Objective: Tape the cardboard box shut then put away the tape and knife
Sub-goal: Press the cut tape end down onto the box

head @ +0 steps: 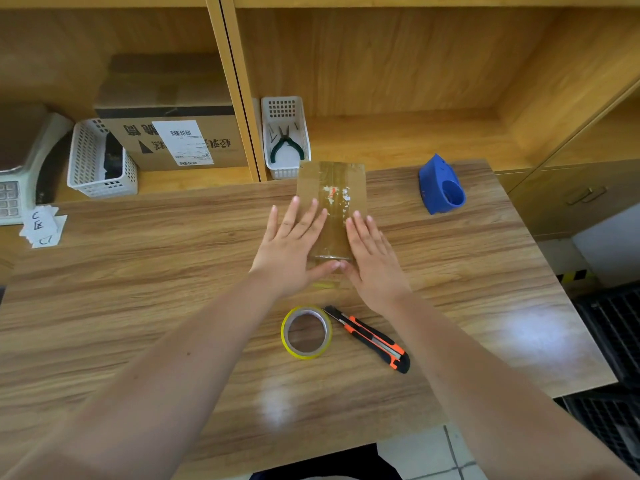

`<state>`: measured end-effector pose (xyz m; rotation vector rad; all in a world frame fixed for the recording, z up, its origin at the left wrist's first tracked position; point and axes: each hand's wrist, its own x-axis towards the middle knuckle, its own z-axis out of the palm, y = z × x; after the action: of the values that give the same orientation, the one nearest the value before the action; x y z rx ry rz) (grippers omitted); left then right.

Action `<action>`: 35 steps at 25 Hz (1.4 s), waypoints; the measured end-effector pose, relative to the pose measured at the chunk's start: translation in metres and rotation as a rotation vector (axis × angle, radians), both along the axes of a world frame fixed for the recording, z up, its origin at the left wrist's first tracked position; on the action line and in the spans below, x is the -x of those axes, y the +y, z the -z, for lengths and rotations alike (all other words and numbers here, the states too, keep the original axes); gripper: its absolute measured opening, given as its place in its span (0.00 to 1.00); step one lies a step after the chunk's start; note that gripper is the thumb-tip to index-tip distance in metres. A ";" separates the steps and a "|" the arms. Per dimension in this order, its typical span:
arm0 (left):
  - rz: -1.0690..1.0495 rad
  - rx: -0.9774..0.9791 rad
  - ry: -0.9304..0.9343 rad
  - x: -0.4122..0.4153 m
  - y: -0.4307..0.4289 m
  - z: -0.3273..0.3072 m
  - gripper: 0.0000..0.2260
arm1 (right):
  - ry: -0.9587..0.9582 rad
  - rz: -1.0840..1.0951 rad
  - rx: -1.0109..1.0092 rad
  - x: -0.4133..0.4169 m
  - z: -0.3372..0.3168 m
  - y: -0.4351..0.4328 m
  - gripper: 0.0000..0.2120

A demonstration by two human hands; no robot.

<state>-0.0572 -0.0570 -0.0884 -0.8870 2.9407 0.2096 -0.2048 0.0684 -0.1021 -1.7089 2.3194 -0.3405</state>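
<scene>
You are pressing both palms flat on the box (pixel 330 188) at the centre of the frame, fingers spread. Your left hand (pixel 294 247) is lying on its left half and your right hand (pixel 372 258) on its right half, thumbs nearly meeting at the near edge. A clear strip is running down the lid between your hands, so you are likely smoothing the seal down, and the taping step looks close to finished.

The tape (pixel 307 332) is lying flat just below your wrists, and the knife (pixel 370 339) is lying beside it to the right, blade end pointing up-left; whether the blade is out is hard to tell. Next you will probably be lifting your hands and picking these two up, minding the blade end. The white basket (pixel 285 168) with pliers (pixel 286 145), above the box, looks like one possible home for them.

The table (pixel 138 271) is wood-grain with glare patches low in the frame. A blue dispenser (pixel 440 185) is standing at upper right, wooden shelving is filling the top, and a printed carton (pixel 173 140) is sitting at upper left.
</scene>
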 end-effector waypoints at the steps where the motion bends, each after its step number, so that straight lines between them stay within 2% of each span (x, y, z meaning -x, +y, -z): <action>1: 0.009 -0.025 -0.028 0.001 -0.004 0.003 0.42 | 0.005 -0.008 -0.013 0.001 0.002 -0.003 0.34; 5: -0.090 -0.149 0.045 0.003 -0.009 0.008 0.41 | 0.062 -0.045 -0.034 0.010 0.004 -0.016 0.32; 16: -0.187 -0.071 0.074 0.014 -0.005 0.015 0.41 | 0.173 -0.050 0.006 0.014 0.013 -0.024 0.37; 24: -0.170 -0.038 0.049 0.016 -0.005 0.017 0.42 | 0.148 -0.056 -0.005 0.015 0.014 -0.023 0.37; 30: -0.103 -0.073 -0.026 0.011 -0.007 0.008 0.44 | 0.249 -0.072 -0.050 0.014 0.006 -0.020 0.40; 32: -0.110 -0.125 0.047 0.005 -0.003 -0.003 0.47 | 0.231 -0.047 -0.043 0.014 0.000 -0.017 0.44; 35: -0.226 -0.152 0.404 -0.015 0.017 -0.015 0.46 | 0.013 0.057 0.112 0.007 -0.010 0.005 0.45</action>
<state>-0.0424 -0.0404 -0.0736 -1.2851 3.1098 0.6912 -0.2113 0.0729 -0.0920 -1.7024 2.4038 -0.4800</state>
